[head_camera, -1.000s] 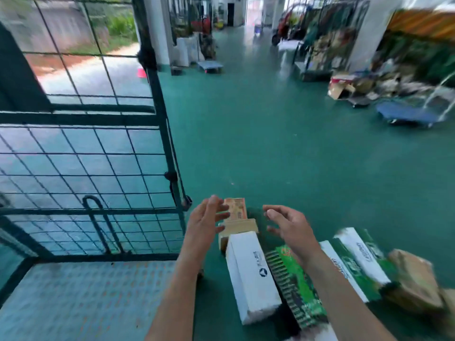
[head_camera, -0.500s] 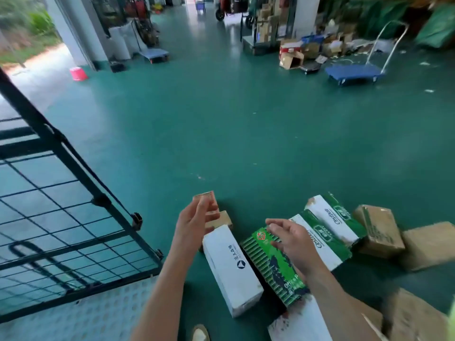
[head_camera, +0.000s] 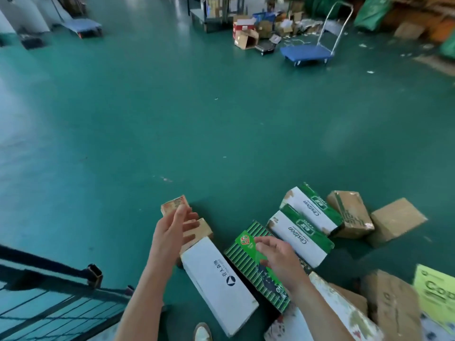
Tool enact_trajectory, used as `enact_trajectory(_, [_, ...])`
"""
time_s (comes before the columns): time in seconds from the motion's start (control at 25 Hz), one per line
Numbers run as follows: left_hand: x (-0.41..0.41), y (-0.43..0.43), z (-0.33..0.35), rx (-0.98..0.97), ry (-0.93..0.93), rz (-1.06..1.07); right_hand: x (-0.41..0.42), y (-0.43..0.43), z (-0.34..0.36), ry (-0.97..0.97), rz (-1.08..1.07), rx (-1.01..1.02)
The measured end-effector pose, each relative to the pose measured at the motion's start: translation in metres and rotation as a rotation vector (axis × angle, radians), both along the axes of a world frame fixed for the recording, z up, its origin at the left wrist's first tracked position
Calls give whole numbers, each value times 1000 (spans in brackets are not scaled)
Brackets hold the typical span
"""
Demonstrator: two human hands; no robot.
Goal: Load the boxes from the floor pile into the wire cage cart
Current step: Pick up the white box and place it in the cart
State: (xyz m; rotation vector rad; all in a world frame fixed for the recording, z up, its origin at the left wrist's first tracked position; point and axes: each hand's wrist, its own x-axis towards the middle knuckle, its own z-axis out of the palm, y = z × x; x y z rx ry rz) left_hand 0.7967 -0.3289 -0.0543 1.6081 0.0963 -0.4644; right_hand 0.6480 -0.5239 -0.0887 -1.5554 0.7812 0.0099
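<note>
The wire cage cart (head_camera: 49,313) is running off the left and bottom edges. The right hand (head_camera: 278,259) is covering part of the green striped box (head_camera: 242,263), the left hand (head_camera: 172,232) is hiding part of a small brown box (head_camera: 206,230), and the right edge is cutting a yellow carton (head_camera: 435,291).

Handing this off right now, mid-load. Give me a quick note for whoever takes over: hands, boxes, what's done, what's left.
Left hand: open, holding nothing, by the small tan boxes.
Right hand: open, fingers lying on the green striped box; no grip yet.
Floor pile: white long box, two Cestbon boxes, brown boxes further right.
Wire cage cart: lower left; no box shows in the part in view.
Done: nothing visibly loaded.
Left: lift each box into the cart.
</note>
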Motion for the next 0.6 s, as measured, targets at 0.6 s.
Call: enact_trajectory(0.6, [26,-3,-338,358,605,18,31,16,-318,611,-26,185])
